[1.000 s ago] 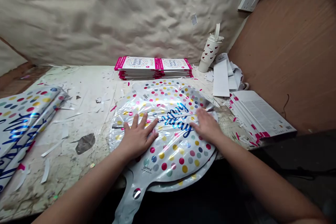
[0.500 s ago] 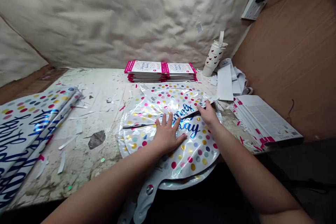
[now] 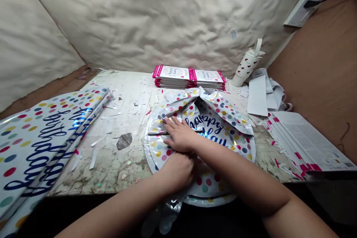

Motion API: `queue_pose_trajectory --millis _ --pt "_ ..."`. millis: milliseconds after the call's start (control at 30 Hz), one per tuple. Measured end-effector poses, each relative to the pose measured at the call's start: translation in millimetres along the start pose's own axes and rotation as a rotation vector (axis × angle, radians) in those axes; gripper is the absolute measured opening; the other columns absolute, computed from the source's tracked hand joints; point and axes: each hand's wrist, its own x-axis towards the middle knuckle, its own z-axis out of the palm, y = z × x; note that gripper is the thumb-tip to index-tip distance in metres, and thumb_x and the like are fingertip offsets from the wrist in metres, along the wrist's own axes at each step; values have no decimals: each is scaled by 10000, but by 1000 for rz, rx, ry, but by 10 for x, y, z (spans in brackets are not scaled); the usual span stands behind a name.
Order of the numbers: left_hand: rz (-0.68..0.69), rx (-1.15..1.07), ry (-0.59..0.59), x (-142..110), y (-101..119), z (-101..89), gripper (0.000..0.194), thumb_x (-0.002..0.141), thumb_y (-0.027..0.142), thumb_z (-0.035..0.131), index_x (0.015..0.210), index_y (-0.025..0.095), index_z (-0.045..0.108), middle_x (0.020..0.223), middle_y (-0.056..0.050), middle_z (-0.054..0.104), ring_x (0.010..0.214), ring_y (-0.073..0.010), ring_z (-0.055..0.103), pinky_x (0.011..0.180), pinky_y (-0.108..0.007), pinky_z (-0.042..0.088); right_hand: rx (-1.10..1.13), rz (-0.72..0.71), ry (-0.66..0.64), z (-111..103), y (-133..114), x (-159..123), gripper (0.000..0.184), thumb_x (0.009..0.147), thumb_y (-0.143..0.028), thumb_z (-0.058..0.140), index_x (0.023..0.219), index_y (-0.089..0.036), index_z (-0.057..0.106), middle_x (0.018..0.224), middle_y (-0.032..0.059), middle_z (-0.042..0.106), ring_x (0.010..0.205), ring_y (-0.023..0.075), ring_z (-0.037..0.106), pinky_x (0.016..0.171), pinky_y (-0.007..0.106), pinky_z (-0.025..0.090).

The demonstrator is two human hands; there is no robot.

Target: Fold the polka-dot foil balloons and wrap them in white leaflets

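Swung the right hand [image 3: 180, 134] left across the balloon [image 3: 213, 128], fingers spread on it; curled the left hand [image 3: 180, 169] below, hold hidden. Overhangs the table's [image 3: 134, 171] front edge, apart from folded foil [image 3: 50, 130].

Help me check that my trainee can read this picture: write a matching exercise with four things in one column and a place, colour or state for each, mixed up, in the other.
Column 1
1. Bottle
2. Power socket
3. Right hand
4. Stack of cards behind the balloon

Column 2
A. Laid on dotted foil, fingers spread
B. Edged in bright pink
C. White, with dark red hearts
D. High on the right, with a black plug in it

Right pairs: 1-C, 2-D, 3-A, 4-B
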Motion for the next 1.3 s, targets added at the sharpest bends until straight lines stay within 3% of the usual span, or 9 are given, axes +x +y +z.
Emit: queue_pose_trajectory --millis 133,233,400,567,700,867,1033,1133,1300 --pt "-124 150 179 -394 -266 -269 238 867 261 421 773 168 619 761 -63 631 735 -196 590 685 -320 480 -15 -96 11 134 75 -24 595 881 -441 326 1415 -195 233 1503 48 135 1366 329 47 1038 624 47" --pt "-103 388 394 -444 -668 -418 248 852 161 398 1011 146 588 1021 -106 624 892 -206 571 778 -340 462 39 -153 56 221 107 -44 535 864 -373 377 1376 -241 295 1488 47 209 1359 332 99 1024 642 66" --pt "23 710 232 -326 -1169 -572 139 772 127 500 826 141 628 804 -89 638 727 -214 556 649 -336 454 135 -44 349 215 225 -69 557 717 -250 544 1245 -149 399 1322 122 412 1242 214 359 1011 370 328" --pt "-25 758 396 -291 -959 -661 218 837 138 430 693 144 594 727 -92 593 692 -216 524 647 -360 435 94 109 459 244 228 39 356 706 -186 548 1056 -120 568 1071 139 572 990 236 531 859 354 430" --pt "138 552 377 -246 -660 -371 221 878 254 441 821 157 631 879 -91 623 817 -202 550 768 -347 444 85 139 531 250 213 152 213 670 -58 528 802 -156 664 850 81 665 815 194 592 746 278 453" --pt "-202 341 138 -202 -785 -39 738 754 645 473 1350 217 397 1431 -159 308 1286 -421 248 991 -542 257 100 369 870 -502 845 -227 197 754 -96 526 841 -163 690 772 5 704 674 119 596 616 200 429" --pt "-371 220 14 -210 -896 -107 787 719 719 425 1382 310 314 1490 -132 167 1326 -460 57 1008 -598 146 -76 775 1437 -1599 1546 -1238 449 879 -319 424 856 79 631 842 252 661 705 194 594 579 297 378" --pt "-387 67 70 -176 -824 -197 782 684 709 483 1323 261 441 1480 -128 211 1336 -437 57 1036 -583 87 -371 536 1611 -1645 1363 -1554 381 840 -349 523 698 -28 672 668 147 677 596 155 607 544 265 388" --pt "-492 -886 165 -87 -606 -328 765 779 709 285 1185 121 558 1233 -181 547 1180 -340 463 998 -492 318 -461 -197 1098 -683 616 -1375 228 819 -122 556 1029 -127 647 957 98 704 877 168 661 733 255 524"
